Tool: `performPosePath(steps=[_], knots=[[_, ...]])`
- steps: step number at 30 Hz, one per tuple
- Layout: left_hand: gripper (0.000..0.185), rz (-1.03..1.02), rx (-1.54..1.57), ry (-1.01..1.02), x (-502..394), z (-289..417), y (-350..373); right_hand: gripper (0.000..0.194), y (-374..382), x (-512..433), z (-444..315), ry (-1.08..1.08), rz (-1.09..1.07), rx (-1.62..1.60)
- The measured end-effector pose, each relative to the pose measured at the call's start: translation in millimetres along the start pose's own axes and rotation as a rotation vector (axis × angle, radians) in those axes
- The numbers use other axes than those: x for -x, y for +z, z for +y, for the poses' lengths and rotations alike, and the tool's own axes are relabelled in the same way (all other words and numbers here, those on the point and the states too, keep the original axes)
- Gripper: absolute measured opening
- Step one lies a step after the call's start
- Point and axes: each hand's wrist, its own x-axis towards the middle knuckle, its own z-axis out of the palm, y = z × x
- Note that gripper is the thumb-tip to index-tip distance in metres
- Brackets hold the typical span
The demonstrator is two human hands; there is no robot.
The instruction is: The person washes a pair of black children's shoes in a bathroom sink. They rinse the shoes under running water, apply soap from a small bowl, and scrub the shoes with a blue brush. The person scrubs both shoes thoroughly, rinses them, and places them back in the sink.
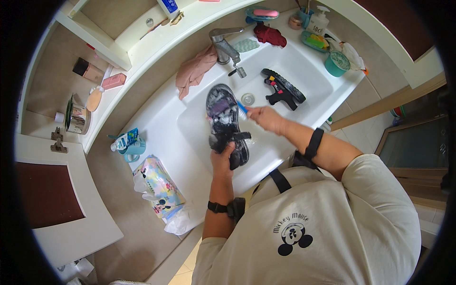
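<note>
My left hand (223, 160) grips a black sandal (222, 117) by its heel end and holds it up over the white sink basin (194, 131). White suds lie on the sandal's footbed, and a purple patch shows near the toe. In my right hand (267, 119) is a blue-handled brush (242, 107), its bristles up against the sandal's right edge. The second black sandal (283, 89), with red and yellow marks on its strap, lies on its side in the basin, right of the drain (248, 99).
A chrome faucet (224, 46) rises behind the basin, beside a pink cloth (196, 69) and a dark red cloth (269, 35). A teal tub (336, 64) stands at the right rim. Leftward are a blue mug (133, 148) and a tissue pack (158, 187). An open cabinet door (78, 235) juts out.
</note>
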Motion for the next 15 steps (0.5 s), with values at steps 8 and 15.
performPosePath(steps=[8, 15], knots=[[0.049, -0.156, 0.201, 0.026, -9.3, 18.7, 15.7, 0.046, 9.4, 10.2, 22.3, -0.22, 0.194, 0.116], [0.043, -0.429, 0.039, 0.391, -18.5, -9.8, -19.4, 0.049, 19.3, 66.7, -3.5, -0.646, 0.128, 0.334]])
